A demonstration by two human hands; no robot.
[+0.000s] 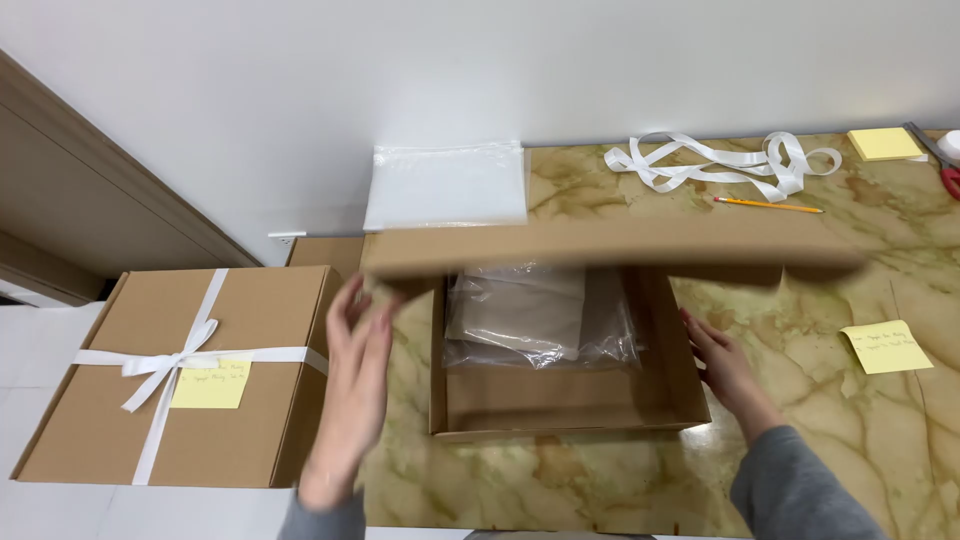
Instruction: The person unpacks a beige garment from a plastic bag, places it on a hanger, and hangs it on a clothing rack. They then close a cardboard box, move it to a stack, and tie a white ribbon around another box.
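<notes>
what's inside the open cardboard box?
Inside the open cardboard box lies a clear plastic bag holding something flat and beige. The raised lid hides the bag's far end and the box's back wall.

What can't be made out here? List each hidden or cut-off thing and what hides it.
Head view:
- Back of the open cardboard box: hidden by its raised lid.
- Bagged grey item: top under the lid, kind unclear through plastic.
- Left hand: motion-blurred, grip on the lid unclear.
- Right hand: its palm side against the box wall is hidden.
- Scissors: cut off by the right edge.
- Sticky note writing: too small.
</notes>
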